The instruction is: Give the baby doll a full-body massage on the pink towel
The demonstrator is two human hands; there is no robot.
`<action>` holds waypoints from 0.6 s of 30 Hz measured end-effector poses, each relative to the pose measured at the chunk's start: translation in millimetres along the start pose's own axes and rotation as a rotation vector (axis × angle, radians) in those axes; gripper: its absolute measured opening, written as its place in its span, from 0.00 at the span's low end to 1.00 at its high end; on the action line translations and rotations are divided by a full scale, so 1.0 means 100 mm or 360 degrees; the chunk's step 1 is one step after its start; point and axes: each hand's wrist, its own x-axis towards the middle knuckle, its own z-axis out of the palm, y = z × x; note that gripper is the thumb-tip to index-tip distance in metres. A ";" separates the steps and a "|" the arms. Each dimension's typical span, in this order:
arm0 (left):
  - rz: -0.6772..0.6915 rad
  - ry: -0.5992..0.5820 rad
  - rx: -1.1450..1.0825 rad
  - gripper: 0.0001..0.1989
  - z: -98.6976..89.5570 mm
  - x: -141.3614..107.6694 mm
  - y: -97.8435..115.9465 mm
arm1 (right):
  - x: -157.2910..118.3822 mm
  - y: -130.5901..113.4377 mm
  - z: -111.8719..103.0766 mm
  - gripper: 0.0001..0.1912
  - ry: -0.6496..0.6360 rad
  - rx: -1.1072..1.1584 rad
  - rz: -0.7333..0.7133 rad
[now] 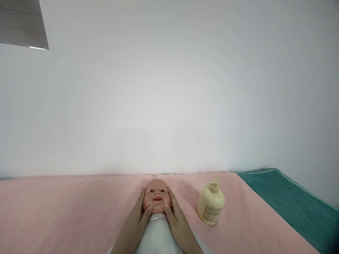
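Observation:
A baby doll (157,194) in white clothing (158,234) lies face up on a pink cloth (66,211) at the bottom centre. My left hand (137,216) cups one side of the doll's head, its thumb beside the chin. Around the other side of the head is my right hand (177,215), with its thumb at the cheek near the chin. The remaining fingers run up along the sides of the head and are partly hidden. To the right of my right hand stands a pale yellow pump bottle (211,203) with printed text low on its side.
Behind the pink cloth rises a plain white wall (161,88). A green surface with pale piping (299,208) shows from under the cloth at the right. At the top left hangs a grey panel (22,24).

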 end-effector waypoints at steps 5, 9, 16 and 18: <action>0.0041 -0.0031 -0.0042 0.37 0.04 0.01 -0.06 | 0.01 0.01 -0.01 0.41 0.0006 0.0083 0.0028; 0.0092 -0.0008 -0.0116 0.38 0.05 0.05 -0.11 | 0.04 0.00 -0.04 0.42 0.0041 0.0197 -0.0003; 0.0028 0.0047 -0.0156 0.36 0.03 0.02 -0.09 | 0.02 -0.05 -0.02 0.39 0.0003 0.0105 0.0025; 0.0052 0.0063 -0.0141 0.38 0.04 0.01 -0.09 | 0.01 -0.03 0.00 0.41 0.0000 0.0072 -0.0014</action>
